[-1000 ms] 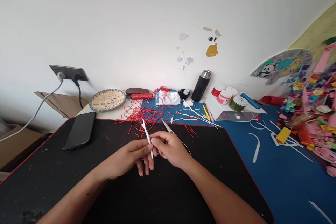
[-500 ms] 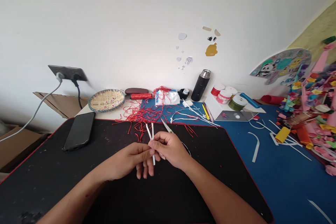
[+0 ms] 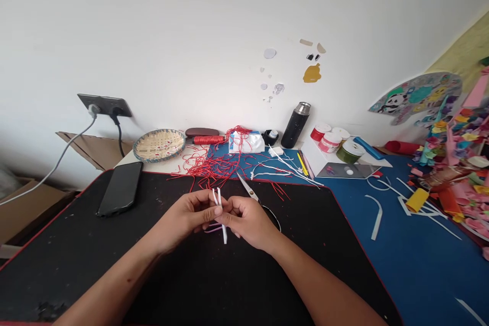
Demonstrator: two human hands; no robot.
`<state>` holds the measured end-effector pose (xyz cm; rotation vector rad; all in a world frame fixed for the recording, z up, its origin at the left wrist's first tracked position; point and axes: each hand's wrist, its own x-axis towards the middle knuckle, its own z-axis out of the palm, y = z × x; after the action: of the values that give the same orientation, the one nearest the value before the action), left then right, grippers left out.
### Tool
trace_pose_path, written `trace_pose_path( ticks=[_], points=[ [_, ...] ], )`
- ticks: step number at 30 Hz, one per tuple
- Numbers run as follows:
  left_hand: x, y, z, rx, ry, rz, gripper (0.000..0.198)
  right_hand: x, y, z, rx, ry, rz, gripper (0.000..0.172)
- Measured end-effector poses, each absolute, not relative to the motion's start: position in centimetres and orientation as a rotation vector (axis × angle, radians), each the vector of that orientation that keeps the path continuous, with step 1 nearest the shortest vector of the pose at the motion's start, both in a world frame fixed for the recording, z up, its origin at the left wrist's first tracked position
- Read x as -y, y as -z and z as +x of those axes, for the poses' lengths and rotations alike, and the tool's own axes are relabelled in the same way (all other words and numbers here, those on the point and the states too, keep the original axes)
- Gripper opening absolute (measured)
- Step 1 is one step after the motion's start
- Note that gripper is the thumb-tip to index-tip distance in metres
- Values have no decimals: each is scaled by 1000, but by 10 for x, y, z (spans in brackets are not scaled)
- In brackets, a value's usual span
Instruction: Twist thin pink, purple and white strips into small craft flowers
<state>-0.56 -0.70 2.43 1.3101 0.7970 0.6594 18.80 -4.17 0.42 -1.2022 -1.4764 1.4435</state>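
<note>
The left hand (image 3: 183, 219) and right hand (image 3: 248, 221) are working close together at lower centre of the frame, their fingers grasping a folded white paper strip (image 3: 223, 232) above the black desk mat (image 3: 76, 265). Scissors (image 3: 249, 191) are lying just beyond the right hand, near tangled red cord (image 3: 214, 169).

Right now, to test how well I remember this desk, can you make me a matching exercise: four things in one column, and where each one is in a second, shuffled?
Things:
1. Phone
2. Scissors
3. Red thread spool
4. White strip

Places:
A. On the black mat, left of the hands
B. Beside the woven basket
C. Pinched between the left hand and right hand
D. On the mat, tips pointing away, just past the right hand

Pairs: 1-A, 2-D, 3-B, 4-C
</note>
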Motion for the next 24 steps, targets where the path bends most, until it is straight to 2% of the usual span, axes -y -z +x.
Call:
trace_pose_path(
  ticks=[8, 18, 24],
  points=[
    [7, -25, 0, -774, -727, 1086, 36, 40, -4, 188, 1488, -1487, -1125, 40],
    [6, -23, -2, -668, -806, 854, 26, 38, -3, 190, 1421, -1488, -1080, 46],
    [7, -21, -2, -622, -801, 802, 25, 38, -4, 188, 1309, -1640, -955, 46]
  ],
)
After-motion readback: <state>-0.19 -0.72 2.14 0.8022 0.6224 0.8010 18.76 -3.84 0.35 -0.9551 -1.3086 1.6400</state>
